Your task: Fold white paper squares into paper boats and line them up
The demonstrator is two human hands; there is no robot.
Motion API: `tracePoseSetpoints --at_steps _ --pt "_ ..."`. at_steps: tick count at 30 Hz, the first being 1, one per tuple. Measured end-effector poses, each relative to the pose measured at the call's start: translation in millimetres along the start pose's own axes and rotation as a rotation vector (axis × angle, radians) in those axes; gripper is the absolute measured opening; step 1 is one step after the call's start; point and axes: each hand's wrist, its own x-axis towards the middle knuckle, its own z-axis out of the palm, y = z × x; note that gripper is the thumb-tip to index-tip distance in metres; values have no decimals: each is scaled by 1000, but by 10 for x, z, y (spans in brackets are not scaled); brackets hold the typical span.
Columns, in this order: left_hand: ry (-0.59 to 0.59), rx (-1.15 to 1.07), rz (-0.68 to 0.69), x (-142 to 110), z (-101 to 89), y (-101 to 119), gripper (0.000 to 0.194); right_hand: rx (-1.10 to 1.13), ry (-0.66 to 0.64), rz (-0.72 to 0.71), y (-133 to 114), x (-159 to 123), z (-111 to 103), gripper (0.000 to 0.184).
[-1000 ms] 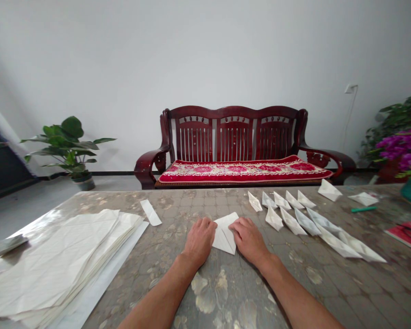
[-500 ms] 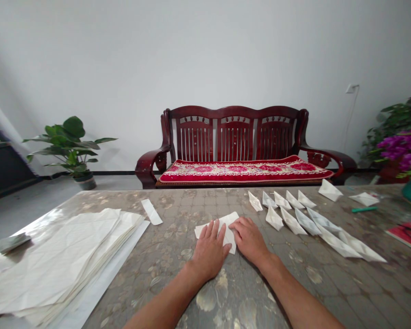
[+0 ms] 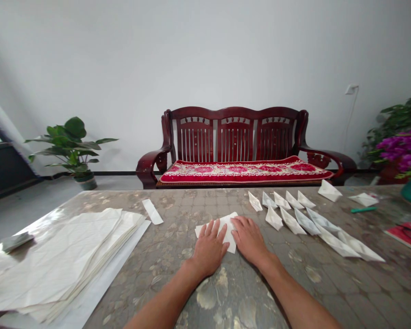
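Paper [image 3: 229, 223] under L fingers [image 3: 209, 228], @ R fingers [image 3: 237, 223]

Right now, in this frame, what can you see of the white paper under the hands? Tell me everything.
The white paper looks thin, matte and plain. It lies flat on the patterned table, with angular edges showing at the left, top and lower right. The left hand spreads over its left and middle parts; the right hand has its fingertips on the right edge. Its full outline and any folds beneath the hands are hidden.
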Motion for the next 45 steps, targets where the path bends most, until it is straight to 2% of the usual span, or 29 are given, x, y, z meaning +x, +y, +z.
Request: tracePoseSetpoints --at_steps 7,13,17,21,26,29,35,45 --pt "-98 -159 152 -8 -173 -127 47 223 116 114 273 89 61 41" --pt "-128 -266 223 15 -134 -197 55 205 83 143 405 154 13 33" --pt "-99 -306 203 16 -149 -170 46 49 40 91 323 155 -35 27" --pt "-46 -317 131 -2 -178 -50 39 -62 35 41 216 129 -77 18" --pt "41 -310 -33 -33 -148 100 41 -31 33 32 101 35 -119 12" --pt "18 -311 -73 -52 -143 125 33 43 22 59 90 -12 -118 14" --pt "-22 -238 -15 -133 -155 142 30 207 99 241 193 -1 -65 17" --pt "10 -192 42 -204 -136 139 35 166 70 264 213 31 -52 19"
